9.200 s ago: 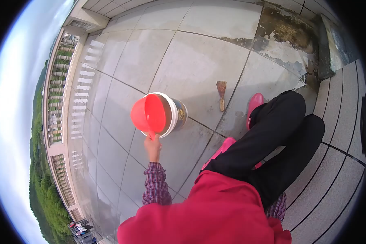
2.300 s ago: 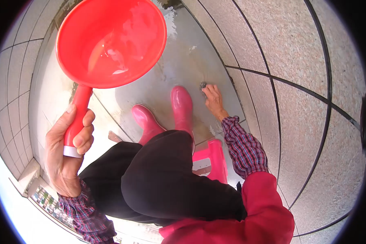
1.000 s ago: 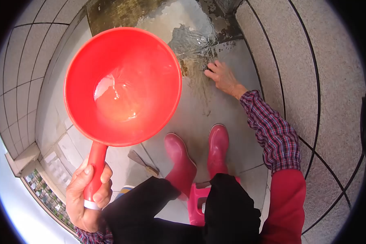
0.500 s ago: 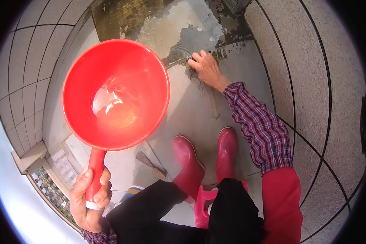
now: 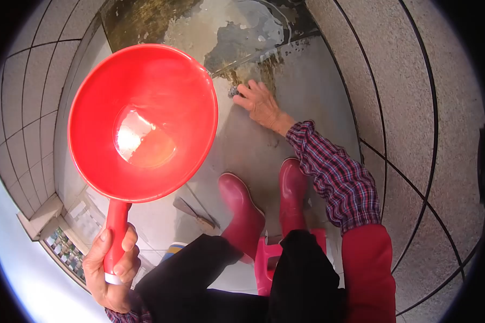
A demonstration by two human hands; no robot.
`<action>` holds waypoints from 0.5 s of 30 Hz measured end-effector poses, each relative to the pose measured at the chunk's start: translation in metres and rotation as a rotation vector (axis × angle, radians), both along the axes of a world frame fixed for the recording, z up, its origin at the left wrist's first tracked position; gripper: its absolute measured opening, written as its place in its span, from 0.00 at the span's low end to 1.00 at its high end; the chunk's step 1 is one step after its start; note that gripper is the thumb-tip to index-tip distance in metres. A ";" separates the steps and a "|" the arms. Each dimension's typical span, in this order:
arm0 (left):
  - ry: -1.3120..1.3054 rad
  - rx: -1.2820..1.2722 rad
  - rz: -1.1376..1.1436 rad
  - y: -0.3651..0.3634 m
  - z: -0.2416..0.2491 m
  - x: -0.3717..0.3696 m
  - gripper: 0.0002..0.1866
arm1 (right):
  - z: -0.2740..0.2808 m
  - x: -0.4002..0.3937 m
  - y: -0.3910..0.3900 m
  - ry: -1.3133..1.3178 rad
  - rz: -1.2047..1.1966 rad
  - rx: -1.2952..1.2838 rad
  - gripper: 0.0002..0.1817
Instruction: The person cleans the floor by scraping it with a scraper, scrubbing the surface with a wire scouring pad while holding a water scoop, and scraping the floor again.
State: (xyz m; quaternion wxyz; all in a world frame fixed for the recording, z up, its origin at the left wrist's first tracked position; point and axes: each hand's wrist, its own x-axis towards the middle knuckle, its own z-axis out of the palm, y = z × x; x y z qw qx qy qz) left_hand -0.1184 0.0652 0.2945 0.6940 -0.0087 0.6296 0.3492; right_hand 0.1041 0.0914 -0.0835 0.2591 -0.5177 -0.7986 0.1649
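My left hand (image 5: 112, 269) is wrapped round the handle of a red plastic water dipper (image 5: 191, 124), held up at the left with its bowl facing me. A little water (image 5: 145, 142) glints in the bottom of the bowl. Down on the wet floor, my right hand (image 5: 261, 107) is closed over a grey, shiny scrubber (image 5: 233, 91) that looks like steel wool, mostly hidden under the fingers. It presses on the pale tile (image 5: 312, 97) just on my side of a dirty joint. Brown grime (image 5: 269, 67) and water lie beyond the fingers.
Pink rubber boots (image 5: 234, 194) are on my feet, with a pink stool (image 5: 264, 264) beneath me. A scraper (image 5: 194, 212) lies on the floor left of the boots. Tiled walls rise at left (image 5: 29, 113) and right (image 5: 404, 124). Stained, wet floor (image 5: 140, 21) lies ahead.
My right hand has drawn the scrubber from the tile joint a little toward me and left in view. The dipper has shifted slightly left and tilted, still in my left hand.
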 end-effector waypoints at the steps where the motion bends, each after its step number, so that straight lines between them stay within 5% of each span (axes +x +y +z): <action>1: -0.028 -0.009 0.013 0.000 0.001 0.001 0.24 | -0.006 0.032 0.028 0.022 -0.183 0.067 0.10; 5: -0.056 -0.013 0.030 0.005 0.007 0.004 0.25 | 0.026 0.102 0.011 -0.116 -0.363 -0.211 0.12; 8: -0.047 0.018 0.022 0.005 0.007 0.008 0.25 | 0.022 0.069 -0.102 0.045 0.128 -0.363 0.11; 11: 0.027 0.045 -0.006 0.000 0.008 0.009 0.25 | 0.020 0.044 -0.115 0.140 0.354 -0.338 0.13; 13: 0.065 0.037 -0.020 -0.004 0.008 0.009 0.25 | 0.010 0.052 -0.070 0.033 0.363 -0.194 0.13; 15: 0.051 0.051 0.013 -0.003 0.007 0.008 0.25 | 0.004 0.064 -0.014 0.007 -0.003 -0.014 0.12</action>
